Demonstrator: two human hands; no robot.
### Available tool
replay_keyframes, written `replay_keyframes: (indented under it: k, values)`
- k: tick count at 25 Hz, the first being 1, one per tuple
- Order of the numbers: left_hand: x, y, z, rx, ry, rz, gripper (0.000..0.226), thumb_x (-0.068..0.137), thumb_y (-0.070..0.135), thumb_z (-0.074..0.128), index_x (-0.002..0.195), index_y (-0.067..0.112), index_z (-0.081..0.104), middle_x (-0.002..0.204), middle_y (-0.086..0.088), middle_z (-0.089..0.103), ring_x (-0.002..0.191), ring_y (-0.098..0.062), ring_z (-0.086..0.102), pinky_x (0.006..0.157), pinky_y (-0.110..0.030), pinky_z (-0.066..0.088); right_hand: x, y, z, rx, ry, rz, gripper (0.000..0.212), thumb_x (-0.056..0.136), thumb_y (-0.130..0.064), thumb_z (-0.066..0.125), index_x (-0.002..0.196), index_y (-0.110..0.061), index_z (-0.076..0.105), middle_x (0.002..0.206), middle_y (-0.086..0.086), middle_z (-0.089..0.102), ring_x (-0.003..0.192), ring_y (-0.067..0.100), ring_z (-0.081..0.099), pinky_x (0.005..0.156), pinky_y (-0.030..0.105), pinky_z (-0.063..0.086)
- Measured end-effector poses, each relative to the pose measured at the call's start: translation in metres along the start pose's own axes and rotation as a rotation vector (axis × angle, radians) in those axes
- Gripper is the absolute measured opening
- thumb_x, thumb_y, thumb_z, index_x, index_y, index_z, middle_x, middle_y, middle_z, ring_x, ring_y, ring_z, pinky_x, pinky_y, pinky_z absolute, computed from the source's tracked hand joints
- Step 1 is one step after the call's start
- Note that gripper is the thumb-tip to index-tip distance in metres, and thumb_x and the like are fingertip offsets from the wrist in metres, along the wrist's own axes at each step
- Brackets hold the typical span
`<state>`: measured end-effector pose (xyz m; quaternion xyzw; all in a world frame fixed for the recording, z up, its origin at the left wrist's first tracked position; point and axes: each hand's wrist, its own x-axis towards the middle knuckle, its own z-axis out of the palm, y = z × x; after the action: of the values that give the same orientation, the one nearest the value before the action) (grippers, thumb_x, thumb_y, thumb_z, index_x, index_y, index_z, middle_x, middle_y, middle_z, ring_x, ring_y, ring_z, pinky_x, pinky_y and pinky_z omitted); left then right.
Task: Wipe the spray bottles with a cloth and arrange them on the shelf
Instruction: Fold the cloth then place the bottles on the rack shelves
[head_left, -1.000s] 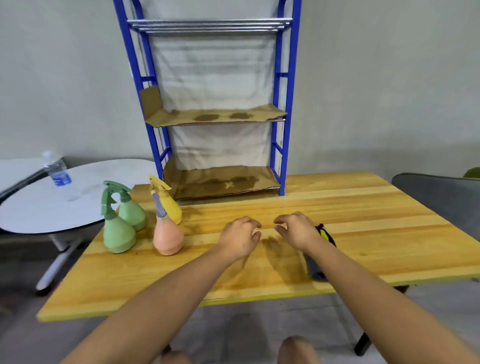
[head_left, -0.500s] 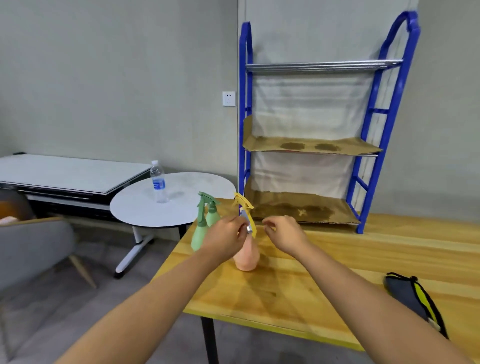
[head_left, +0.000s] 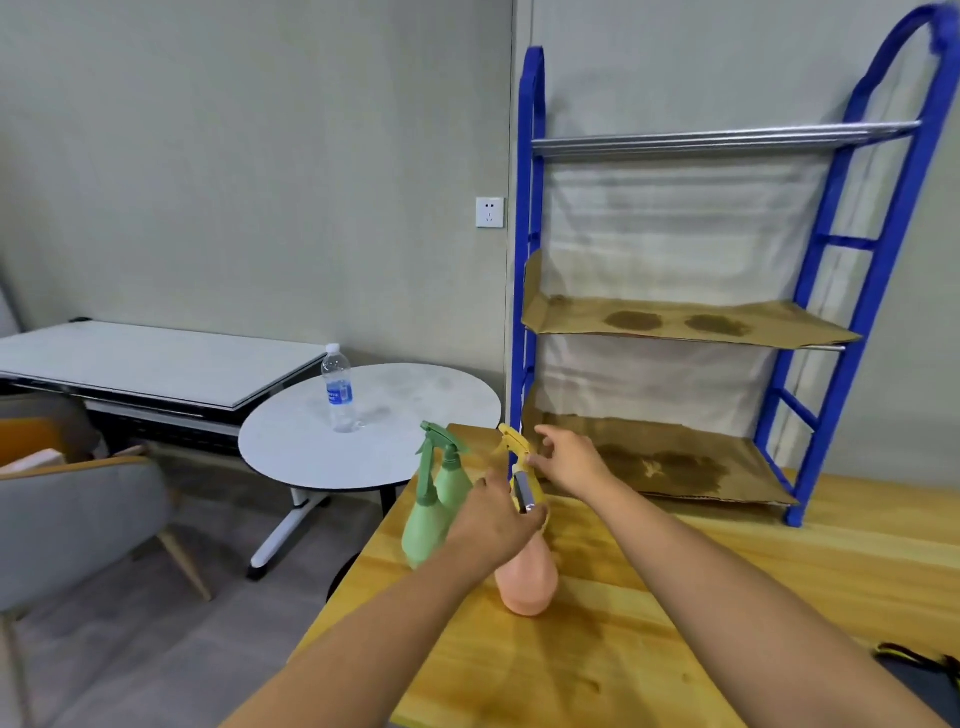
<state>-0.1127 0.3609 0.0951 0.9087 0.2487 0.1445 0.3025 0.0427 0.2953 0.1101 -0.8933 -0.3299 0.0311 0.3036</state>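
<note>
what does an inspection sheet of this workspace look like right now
surface: wooden table, bare wood around the bottles
job's things: pink spray bottle with yellow trigger head, two green spray bottles beside it at the table's left edge; blue shelf with stained cardboard liners, no bottles on it; cloth not identifiable
clutter: dark pouch at the lower right edge
grippers: left hand grips the pink bottle's neck; right hand touches the trigger head, fingers loose
cables: nothing seen
surroundings: round white table with water bottle, grey chair, wall socket
</note>
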Motion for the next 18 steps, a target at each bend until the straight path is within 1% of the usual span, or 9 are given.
replay_keyframes:
  k: [1,2,3,5,7,9,12,16,18]
  values:
    - [0.001,-0.001,-0.002,-0.036,-0.016,-0.019,0.041,0.089,0.04,0.062,0.115,0.012,0.047,0.1,-0.004,0.058,0.077,-0.015,0.058,0.057,-0.025,0.04,0.008,-0.001,0.005,-0.016,-0.022,0.012,0.06,0.087,-0.045,0.071,0.139,-0.022,0.054,0.127,0.006,0.065,0.117,0.027,0.058,0.097,0.039,0.049]
    - [0.002,-0.002,-0.002,-0.05,-0.028,-0.034,0.033,0.089,0.036,0.06,0.109,0.012,0.049,0.095,-0.003,0.058,0.07,-0.013,0.056,0.052,-0.024,0.039,0.015,0.0,0.011,-0.037,-0.043,0.022,0.053,0.085,-0.049,0.071,0.131,-0.023,0.061,0.124,0.005,0.066,0.114,0.027,0.06,0.093,0.039,0.051]
    - [0.003,-0.004,-0.003,-0.042,-0.028,-0.035,0.028,0.088,0.033,0.058,0.105,0.012,0.049,0.092,-0.003,0.058,0.067,-0.012,0.055,0.049,-0.023,0.038,0.02,0.0,0.016,-0.057,-0.053,0.031,0.04,0.085,-0.05,0.071,0.115,-0.024,0.067,0.114,0.005,0.069,0.104,0.028,0.063,0.087,0.038,0.054]
    - [0.001,-0.006,-0.002,0.003,-0.006,-0.014,0.026,0.089,0.032,0.057,0.104,0.012,0.051,0.093,-0.005,0.06,0.069,-0.016,0.056,0.051,-0.024,0.039,0.025,0.0,0.025,-0.073,-0.039,0.048,0.025,0.087,-0.045,0.07,0.088,-0.02,0.067,0.092,0.005,0.069,0.086,0.028,0.065,0.075,0.037,0.056]
    - [-0.003,-0.005,0.001,0.027,0.006,-0.008,0.029,0.09,0.036,0.06,0.106,0.013,0.053,0.097,-0.005,0.061,0.074,-0.019,0.057,0.055,-0.027,0.041,0.023,0.001,0.026,-0.078,-0.007,0.063,0.025,0.089,-0.038,0.07,0.076,-0.018,0.06,0.085,0.006,0.067,0.08,0.028,0.064,0.067,0.035,0.052]
    - [-0.008,-0.003,0.007,0.047,0.005,0.015,0.031,0.089,0.039,0.064,0.105,0.014,0.055,0.095,-0.003,0.06,0.077,-0.02,0.056,0.059,-0.028,0.041,0.017,0.004,0.018,-0.115,0.029,0.071,0.026,0.09,-0.037,0.069,0.073,-0.019,0.058,0.085,0.007,0.067,0.08,0.028,0.064,0.066,0.034,0.051]
    - [-0.014,0.001,0.013,0.049,0.014,0.059,0.018,0.093,0.03,0.062,0.099,0.014,0.057,0.091,-0.002,0.06,0.077,-0.019,0.056,0.062,-0.027,0.043,0.006,0.011,-0.008,-0.105,0.099,0.082,0.021,0.091,-0.038,0.067,0.087,-0.018,0.065,0.086,0.003,0.067,0.079,0.022,0.064,0.065,0.033,0.053]
    - [-0.015,0.012,0.006,0.013,0.063,0.062,0.007,0.097,0.021,0.057,0.091,0.016,0.055,0.084,0.0,0.058,0.068,-0.011,0.052,0.054,-0.02,0.037,-0.017,0.021,-0.058,-0.08,0.158,0.048,0.019,0.093,-0.037,0.066,0.092,-0.018,0.069,0.08,-0.002,0.065,0.075,0.016,0.062,0.057,0.027,0.044]
    - [-0.008,0.028,-0.006,0.014,0.097,0.089,0.008,0.097,0.02,0.056,0.092,0.015,0.054,0.083,-0.001,0.058,0.067,-0.012,0.051,0.054,-0.022,0.035,-0.03,0.027,-0.093,-0.084,0.199,0.036,0.02,0.093,-0.037,0.065,0.09,-0.017,0.068,0.078,0.0,0.065,0.075,0.02,0.061,0.057,0.029,0.041]
